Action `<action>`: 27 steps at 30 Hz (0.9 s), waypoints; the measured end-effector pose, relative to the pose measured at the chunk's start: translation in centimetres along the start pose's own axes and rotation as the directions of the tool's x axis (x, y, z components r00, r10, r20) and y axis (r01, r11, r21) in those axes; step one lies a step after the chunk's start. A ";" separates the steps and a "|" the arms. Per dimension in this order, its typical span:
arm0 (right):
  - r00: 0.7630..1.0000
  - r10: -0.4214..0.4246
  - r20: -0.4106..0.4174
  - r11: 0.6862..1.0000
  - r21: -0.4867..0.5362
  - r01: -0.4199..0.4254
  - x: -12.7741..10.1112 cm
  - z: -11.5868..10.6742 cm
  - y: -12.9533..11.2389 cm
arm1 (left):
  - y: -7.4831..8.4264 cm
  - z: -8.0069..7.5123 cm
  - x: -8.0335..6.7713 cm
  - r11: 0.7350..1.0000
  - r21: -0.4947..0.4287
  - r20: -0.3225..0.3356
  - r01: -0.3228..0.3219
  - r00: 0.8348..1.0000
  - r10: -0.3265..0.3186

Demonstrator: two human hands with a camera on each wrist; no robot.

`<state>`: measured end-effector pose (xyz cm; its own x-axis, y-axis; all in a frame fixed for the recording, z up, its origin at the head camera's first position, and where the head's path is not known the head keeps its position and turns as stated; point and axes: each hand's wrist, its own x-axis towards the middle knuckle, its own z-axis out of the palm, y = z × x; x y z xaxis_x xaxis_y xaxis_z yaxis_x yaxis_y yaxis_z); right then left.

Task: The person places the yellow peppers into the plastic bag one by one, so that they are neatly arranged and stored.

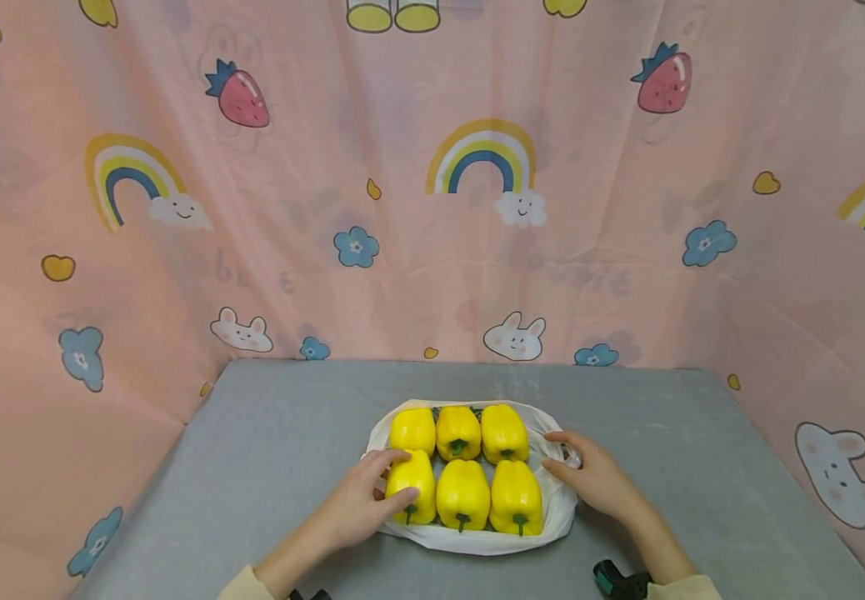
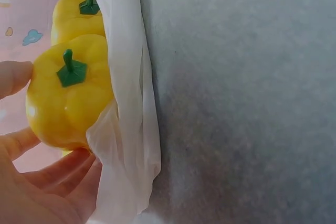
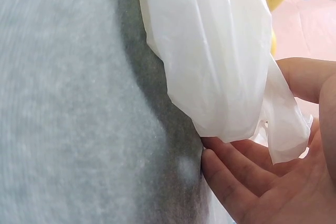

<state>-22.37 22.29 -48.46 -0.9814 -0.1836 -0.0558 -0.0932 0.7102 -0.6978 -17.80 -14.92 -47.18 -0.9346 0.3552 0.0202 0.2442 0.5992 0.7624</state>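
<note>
Several glossy yellow bell peppers (image 1: 463,492) with green stems sit in two rows inside a white plastic bag (image 1: 477,544), whose rim is folded down around them. My left hand (image 1: 357,500) holds the front-left bell pepper (image 1: 422,475), thumb on one side and fingers on the other. The left wrist view shows that pepper (image 2: 73,106) stem-on, with the fingers beneath it beside the bag's edge. My right hand (image 1: 601,477) is at the bag's right side. In the right wrist view its fairly straight fingers (image 3: 247,174) touch the bag's crumpled side (image 3: 210,56), with the thumb apart from them.
The bag stands on a grey tabletop (image 1: 290,442). Behind and beside the table hangs a pink curtain (image 1: 417,308) printed with rainbows, strawberries and rabbits. A black device (image 1: 620,581) is strapped at the right wrist.
</note>
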 end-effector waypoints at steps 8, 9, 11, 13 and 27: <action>1.000 0.005 -0.005 1.000 0.017 -0.005 -0.1 -0.1 0.0 | 0.3 0.3 0.4 0.999 0.036 0.010 0.002 1.000 -0.002; 1.000 0.008 -0.006 1.000 0.017 -0.008 -0.2 0.0 0.1 | 0.4 0.3 0.4 0.999 0.042 0.011 0.003 1.000 -0.003; 1.000 0.011 -0.010 1.000 0.014 -0.011 -0.2 0.0 0.1 | 0.6 0.3 0.4 0.998 0.065 0.013 0.009 1.000 -0.010; 1.000 0.009 -0.014 1.000 0.011 -0.008 -0.3 -0.1 0.0 | 0.8 0.3 0.4 0.997 0.077 0.015 0.015 1.000 -0.016; 0.999 -0.011 -0.042 0.999 0.037 0.013 -1.2 -1.2 -0.6 | 1.7 -1.6 0.1 0.995 0.062 -0.146 -0.083 0.985 0.091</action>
<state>-21.38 22.84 -47.14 -0.9865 -0.1630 -0.0184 -0.0992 0.6825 -0.7241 -17.86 -15.05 -44.84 -0.9363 0.2993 0.1839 0.3361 0.6111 0.7166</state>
